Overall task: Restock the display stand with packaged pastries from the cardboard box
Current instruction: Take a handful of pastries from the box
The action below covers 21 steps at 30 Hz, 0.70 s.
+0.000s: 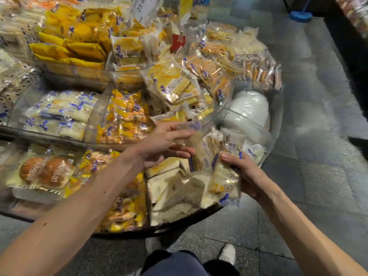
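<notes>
A round tiered display stand [123, 235] with clear dividers fills the left and centre, packed with packaged pastries. My left hand [161, 145] pinches the top of an upright pale pastry pack [196, 144] over the lower tier's front compartment. My right hand [246, 174] grips a small stack of white-and-blue pastry packs [227, 172] just right of it, at the stand's rim. Beneath both hands lie pale sandwich-style packs [175, 188]. No cardboard box shows in the head view.
Yellow packs [65, 48] fill the upper tier; round buns [45, 172] sit at the lower left. A price sign [143, 8] stands at the top. A white sack [249, 110] lies behind the stand. Grey tiled floor spreads right; my shoe [228, 253] is below.
</notes>
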Each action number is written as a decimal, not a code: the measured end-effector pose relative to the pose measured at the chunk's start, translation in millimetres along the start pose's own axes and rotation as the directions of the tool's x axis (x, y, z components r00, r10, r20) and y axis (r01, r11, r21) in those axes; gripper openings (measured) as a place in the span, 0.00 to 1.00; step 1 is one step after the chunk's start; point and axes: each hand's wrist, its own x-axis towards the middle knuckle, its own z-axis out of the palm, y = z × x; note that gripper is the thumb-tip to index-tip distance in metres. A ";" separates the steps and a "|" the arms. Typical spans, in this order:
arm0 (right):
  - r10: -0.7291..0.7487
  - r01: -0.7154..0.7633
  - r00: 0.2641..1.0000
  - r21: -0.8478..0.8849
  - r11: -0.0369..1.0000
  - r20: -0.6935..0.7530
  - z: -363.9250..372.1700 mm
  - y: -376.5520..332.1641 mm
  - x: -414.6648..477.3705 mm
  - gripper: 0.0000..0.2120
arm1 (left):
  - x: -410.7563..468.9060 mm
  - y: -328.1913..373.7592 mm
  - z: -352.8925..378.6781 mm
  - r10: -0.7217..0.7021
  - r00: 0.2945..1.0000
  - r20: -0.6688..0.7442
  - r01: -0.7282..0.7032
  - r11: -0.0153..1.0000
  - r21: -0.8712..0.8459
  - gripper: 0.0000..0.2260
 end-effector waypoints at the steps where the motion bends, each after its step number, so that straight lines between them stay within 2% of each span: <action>1: -0.002 0.002 1.000 0.003 1.000 0.001 -19.4 -5.0 -6.6 0.31 | 4.7 -2.9 16.2 -0.003 1.000 0.006 0.003 1.000 -0.019 0.15; 3: -0.008 0.008 1.000 0.009 1.000 0.021 -59.3 -17.5 -19.0 0.29 | 16.0 -10.9 49.1 -0.033 0.999 0.013 0.034 0.998 -0.060 0.27; 4: -0.009 0.009 1.000 0.003 1.000 0.024 -78.5 -23.3 -22.8 0.31 | 22.3 -14.7 65.4 -0.043 0.999 0.010 0.044 0.997 -0.065 0.29; 6: 0.004 -0.004 1.000 -0.035 0.999 0.013 -113.4 -34.3 -28.3 0.35 | 34.1 -25.5 97.0 -0.014 1.000 -0.022 0.015 1.000 0.002 0.21; 8: 0.003 -0.004 1.000 -0.051 0.999 -0.023 -143.7 -46.6 -29.5 0.31 | 49.6 -38.8 118.5 0.064 0.997 -0.049 -0.053 0.981 0.187 0.08; 9: -0.001 -0.001 0.999 -0.050 0.999 -0.035 -156.7 -53.2 -28.2 0.30 | 59.5 -42.9 124.2 0.119 0.992 -0.034 -0.102 0.940 0.326 0.03; 11: -0.021 0.019 0.999 -0.058 0.998 -0.040 -177.1 -68.8 -24.9 0.30 | 79.7 -49.4 131.5 0.199 0.980 0.014 -0.167 0.780 0.603 0.15; 12: -0.030 0.028 0.999 -0.064 0.998 -0.038 -186.5 -75.9 -22.1 0.29 | 88.0 -50.8 136.1 0.216 0.976 0.008 -0.167 0.730 0.663 0.20; 14: -0.036 0.034 0.999 -0.074 0.997 -0.030 -201.6 -89.5 -13.1 0.28 | 104.2 -56.8 143.4 0.233 0.971 -0.053 -0.139 0.733 0.666 0.27; 17: -0.039 0.036 0.998 -0.066 0.997 -0.040 -219.7 -104.8 8.8 0.30 | 138.2 -69.1 144.8 0.249 0.958 -0.141 -0.077 0.698 0.712 0.28; 21: -0.022 0.017 0.999 -0.130 0.991 -0.037 -237.0 -120.6 33.6 0.29 | 196.9 -81.7 140.2 0.214 0.969 -0.120 -0.040 0.620 0.783 0.24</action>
